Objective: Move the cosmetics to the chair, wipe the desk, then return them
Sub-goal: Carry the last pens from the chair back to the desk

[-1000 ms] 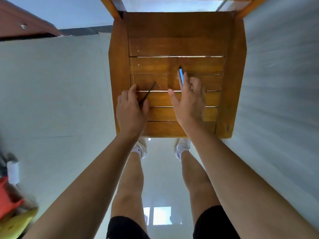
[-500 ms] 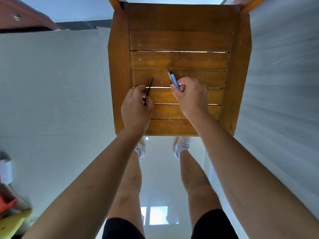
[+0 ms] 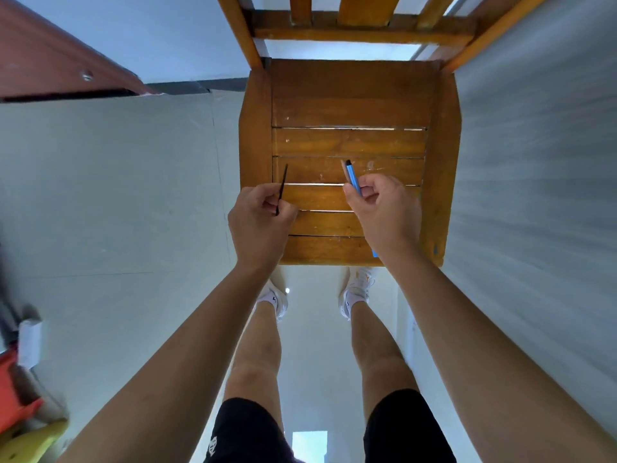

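Note:
A wooden slatted chair (image 3: 350,111) stands below me, its seat bare. My left hand (image 3: 258,225) is closed around a thin black cosmetic pencil (image 3: 282,187), whose tip points away from me over the seat's left edge. In my right hand (image 3: 384,212), pinched between thumb and fingers, is a blue cosmetic pen (image 3: 353,177) with a dark tip. Both hands hover above the front half of the seat, clear of the wood.
The chair's backrest rails (image 3: 360,25) rise at the top. A reddish-brown furniture edge (image 3: 60,68) sits at the upper left. Red and yellow items (image 3: 23,412) lie at the lower left on the pale tiled floor. My feet (image 3: 357,292) stand just before the chair.
Both hands closed on the pencil and the blue pen, lifted them off the seat slats and drew back toward me. The camera tilted up, bringing the backrest into view.

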`<state>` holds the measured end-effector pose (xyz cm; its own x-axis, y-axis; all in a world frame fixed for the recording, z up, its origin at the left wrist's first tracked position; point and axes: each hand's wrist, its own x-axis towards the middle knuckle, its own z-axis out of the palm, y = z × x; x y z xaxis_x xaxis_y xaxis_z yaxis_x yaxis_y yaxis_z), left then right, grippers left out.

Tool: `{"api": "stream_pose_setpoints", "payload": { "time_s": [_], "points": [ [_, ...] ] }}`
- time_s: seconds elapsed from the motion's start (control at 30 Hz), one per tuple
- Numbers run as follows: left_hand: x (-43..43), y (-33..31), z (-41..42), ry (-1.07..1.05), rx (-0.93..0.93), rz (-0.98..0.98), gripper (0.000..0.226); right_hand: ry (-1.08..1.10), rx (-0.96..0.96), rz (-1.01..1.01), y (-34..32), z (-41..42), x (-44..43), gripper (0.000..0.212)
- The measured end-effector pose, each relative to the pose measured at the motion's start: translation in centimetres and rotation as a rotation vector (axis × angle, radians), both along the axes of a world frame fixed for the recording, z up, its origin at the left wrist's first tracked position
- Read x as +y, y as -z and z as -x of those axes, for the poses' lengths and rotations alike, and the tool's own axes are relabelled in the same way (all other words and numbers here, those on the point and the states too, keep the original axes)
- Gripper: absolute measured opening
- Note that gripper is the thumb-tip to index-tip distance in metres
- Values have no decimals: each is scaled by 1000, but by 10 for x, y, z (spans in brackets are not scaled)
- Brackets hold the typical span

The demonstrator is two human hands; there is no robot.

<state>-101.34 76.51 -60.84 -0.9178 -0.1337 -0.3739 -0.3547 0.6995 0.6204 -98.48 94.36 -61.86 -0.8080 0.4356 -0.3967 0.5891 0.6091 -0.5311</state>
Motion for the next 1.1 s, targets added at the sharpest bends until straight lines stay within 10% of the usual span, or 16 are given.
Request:
{"api": "stream_pose_setpoints", "payload": {
  "time_s": [0.53,1.1],
  "points": [
    [-123,-393,2,-535,577,-158,28,-394,449,364,-372,91,-120,26],
    [-534,-542,-291,-1163,867,126,24,-1148,519,687,-538,-81,-612,7]
  ]
}}
